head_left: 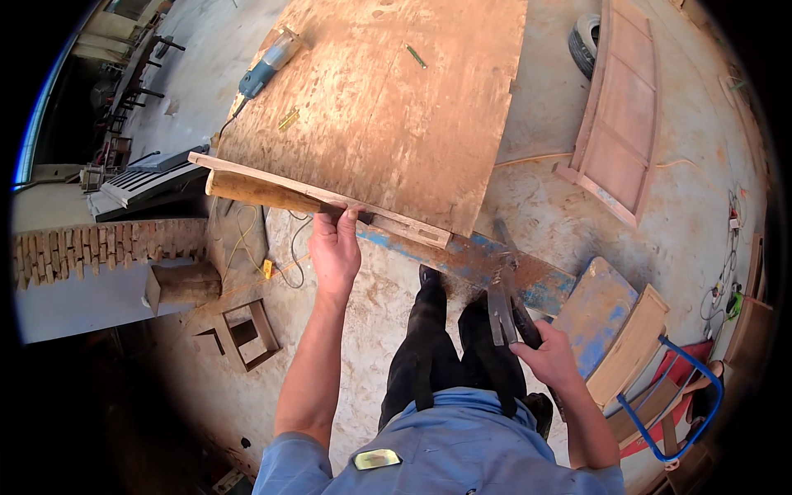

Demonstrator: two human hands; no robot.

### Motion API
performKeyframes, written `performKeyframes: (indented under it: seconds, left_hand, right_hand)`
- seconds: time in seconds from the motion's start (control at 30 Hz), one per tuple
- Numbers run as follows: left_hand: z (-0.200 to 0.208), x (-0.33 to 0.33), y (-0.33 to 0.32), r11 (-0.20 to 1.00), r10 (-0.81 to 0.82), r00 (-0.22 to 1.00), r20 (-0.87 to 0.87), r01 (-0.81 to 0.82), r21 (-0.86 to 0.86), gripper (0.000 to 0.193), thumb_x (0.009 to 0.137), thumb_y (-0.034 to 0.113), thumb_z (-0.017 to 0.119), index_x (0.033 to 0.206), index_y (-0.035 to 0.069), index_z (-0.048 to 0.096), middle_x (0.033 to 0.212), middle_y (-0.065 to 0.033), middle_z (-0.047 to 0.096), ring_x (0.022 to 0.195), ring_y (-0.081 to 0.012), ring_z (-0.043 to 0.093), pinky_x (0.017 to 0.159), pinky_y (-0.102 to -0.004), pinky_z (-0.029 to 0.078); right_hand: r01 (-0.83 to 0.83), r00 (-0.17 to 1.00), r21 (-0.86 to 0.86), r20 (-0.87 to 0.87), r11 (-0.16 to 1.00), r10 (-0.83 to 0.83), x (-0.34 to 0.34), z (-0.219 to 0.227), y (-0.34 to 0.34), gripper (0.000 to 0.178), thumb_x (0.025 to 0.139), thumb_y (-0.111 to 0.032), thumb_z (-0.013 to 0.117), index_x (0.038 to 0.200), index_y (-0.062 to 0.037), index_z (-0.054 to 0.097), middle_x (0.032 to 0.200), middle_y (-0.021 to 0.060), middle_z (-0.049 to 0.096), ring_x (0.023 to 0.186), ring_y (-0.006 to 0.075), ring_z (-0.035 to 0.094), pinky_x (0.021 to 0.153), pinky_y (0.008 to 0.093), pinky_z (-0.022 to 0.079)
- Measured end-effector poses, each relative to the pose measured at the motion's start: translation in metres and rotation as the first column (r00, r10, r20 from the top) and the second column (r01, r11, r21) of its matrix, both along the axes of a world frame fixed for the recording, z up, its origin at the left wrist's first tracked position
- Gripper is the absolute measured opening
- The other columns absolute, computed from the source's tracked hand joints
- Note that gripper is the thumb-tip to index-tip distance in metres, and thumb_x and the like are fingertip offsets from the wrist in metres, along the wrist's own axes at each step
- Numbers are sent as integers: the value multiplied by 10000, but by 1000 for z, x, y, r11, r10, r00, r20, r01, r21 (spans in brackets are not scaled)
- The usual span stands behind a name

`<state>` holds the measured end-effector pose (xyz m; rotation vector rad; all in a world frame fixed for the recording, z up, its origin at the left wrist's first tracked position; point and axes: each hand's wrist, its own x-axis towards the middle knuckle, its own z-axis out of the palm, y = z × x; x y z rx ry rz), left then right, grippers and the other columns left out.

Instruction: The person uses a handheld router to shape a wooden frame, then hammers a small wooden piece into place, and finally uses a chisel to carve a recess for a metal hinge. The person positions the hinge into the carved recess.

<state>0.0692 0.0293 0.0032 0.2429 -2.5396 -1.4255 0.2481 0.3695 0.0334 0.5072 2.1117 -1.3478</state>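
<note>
My left hand [337,252] is closed at the near edge of the work board, thumb on top, pinching a long wooden strip [289,185]. The strip lies along that edge and has a slot near its right end. Under its left part sits a rounded brown wooden piece [256,191], and something dark shows by my fingertips, too hidden to name. My right hand [549,356] is wrapped round the dark handle of a hammer-like metal tool [500,305], held to the right of my legs. Its metal part is blurred, so the exact kind is unclear.
On the plywood board [396,140] lie a blue corded power tool [268,66], a brass hinge [289,120] and a thin green piece [415,56]. A blue-stained bench [544,285] extends right. Beyond are a panelled door [615,115], a tyre [584,45] and a blue metal frame [711,404].
</note>
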Motion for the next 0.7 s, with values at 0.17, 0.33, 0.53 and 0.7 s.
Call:
performKeyframes:
  seconds: [0.17, 0.33, 0.53, 0.7]
  left_hand:
    - [0, 0, 4, 999, -39, 999, -14, 39, -18, 117, 1042, 132, 608, 1080, 22, 613, 1005, -59, 765, 954, -110, 680, 897, -271, 515]
    - [-4, 1, 2, 998, -53, 998, -19, 52, -16, 82, 1039, 95, 603, 1085, 28, 602, 1005, -58, 764, 956, -101, 680, 897, -264, 518]
    - [-11, 0, -2, 999, -43, 995, -84, 46, 29, 87, 1012, 96, 649, 1061, 34, 612, 967, -73, 773, 897, -103, 694, 822, -267, 533]
    - [-11, 0, -2, 999, -45, 996, -83, 43, -21, 88, 1013, 108, 648, 1057, 39, 615, 960, -69, 772, 893, -124, 706, 817, -278, 538]
  right_hand:
    - [50, 999, -37, 18, 998, -49, -4, -4, 14, 352, 808, -215, 828, 1029, 23, 692, 812, 118, 727, 721, 157, 658, 696, 328, 531]
    - [26, 1000, -29, 6, 999, -25, -16, -8, 22, 350, 809, -205, 826, 1034, 26, 689, 830, 112, 727, 748, 148, 654, 720, 324, 529]
    - [46, 998, -56, -33, 997, -48, -23, -16, 25, 344, 805, -209, 824, 1006, 32, 683, 796, 105, 703, 726, 149, 629, 701, 332, 522]
    - [13, 1000, -26, -27, 1000, -14, -30, -13, 23, 351, 807, -228, 821, 990, 34, 677, 779, 109, 688, 712, 154, 611, 687, 336, 512]
